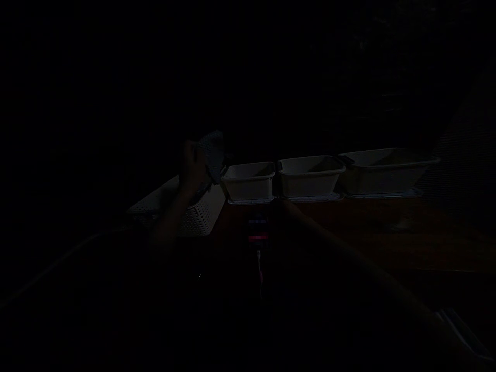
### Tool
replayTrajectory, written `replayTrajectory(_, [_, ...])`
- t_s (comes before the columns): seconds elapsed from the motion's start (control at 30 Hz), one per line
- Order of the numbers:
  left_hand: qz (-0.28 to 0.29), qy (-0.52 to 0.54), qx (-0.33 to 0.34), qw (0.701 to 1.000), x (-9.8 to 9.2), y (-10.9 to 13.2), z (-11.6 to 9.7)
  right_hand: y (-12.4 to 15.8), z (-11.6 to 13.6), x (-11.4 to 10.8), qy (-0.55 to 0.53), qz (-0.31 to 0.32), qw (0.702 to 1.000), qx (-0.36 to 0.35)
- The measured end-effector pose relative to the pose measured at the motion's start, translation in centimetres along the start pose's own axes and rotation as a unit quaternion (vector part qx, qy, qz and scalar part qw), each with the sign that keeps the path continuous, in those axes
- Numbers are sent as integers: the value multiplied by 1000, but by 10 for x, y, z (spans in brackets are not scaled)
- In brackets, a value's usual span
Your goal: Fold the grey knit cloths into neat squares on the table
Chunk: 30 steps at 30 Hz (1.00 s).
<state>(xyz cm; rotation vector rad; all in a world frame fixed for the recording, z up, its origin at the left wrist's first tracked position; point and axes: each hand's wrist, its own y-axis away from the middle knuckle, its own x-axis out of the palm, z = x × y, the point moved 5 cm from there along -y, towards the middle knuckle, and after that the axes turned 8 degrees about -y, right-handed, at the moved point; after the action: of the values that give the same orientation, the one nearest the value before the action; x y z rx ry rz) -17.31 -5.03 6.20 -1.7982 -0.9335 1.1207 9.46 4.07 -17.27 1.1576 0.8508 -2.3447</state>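
The picture is very dark. My left hand (192, 168) is raised over a pale woven basket (199, 219), its fingers closed on a greyish, textured cloth (214, 152). The cloth hangs near the basket's far right corner. My right forearm reaches in from the lower right, and my right hand (290, 207) is low in front of the pale bins, close to the gap between the left bin (250, 190) and the middle bin (310, 181). Its fingers are lost in the dark, so I cannot make out how they are held.
A third, larger pale bin (387, 178) stands at the right end of the row. A phone-like device (258, 230) with a lit screen lies on the dark reddish-brown table (387, 227), a white cable (259, 263) running from it. A pale-edged object (461, 330) shows at the lower right.
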Motion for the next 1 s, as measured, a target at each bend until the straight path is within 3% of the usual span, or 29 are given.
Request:
replayTrajectory(0.1, [28,75,24,997,4,11,-43,1,18,-31,-166,-84,982,-23])
replayTrajectory(0.17, [73,114,31,990,14,18,-67,6,33,-56,-319,-144,935,-48])
replayTrajectory(0.23, [137,163,36,976,30,27,-89,12,49,-74,-400,-139,903,-72])
replayTrajectory(0.33, [252,244,25,936,63,47,-116,23,57,-92,-457,-133,878,-60])
replayTrajectory(0.5, [404,350,44,844,113,94,-147,41,39,-103,-509,-156,846,4])
replayTrajectory(0.57, [420,357,60,832,125,108,-151,48,32,-105,-495,-175,851,14])
replayTrajectory(0.73, [399,353,45,845,144,123,-139,62,14,-111,-449,-219,864,60])
replayTrajectory(0.9, [425,326,-85,840,165,135,-113,64,-9,-116,-486,-217,840,110])
replayTrajectory(1.0, [402,299,-79,862,172,139,-103,56,-22,-112,-526,-181,820,137])
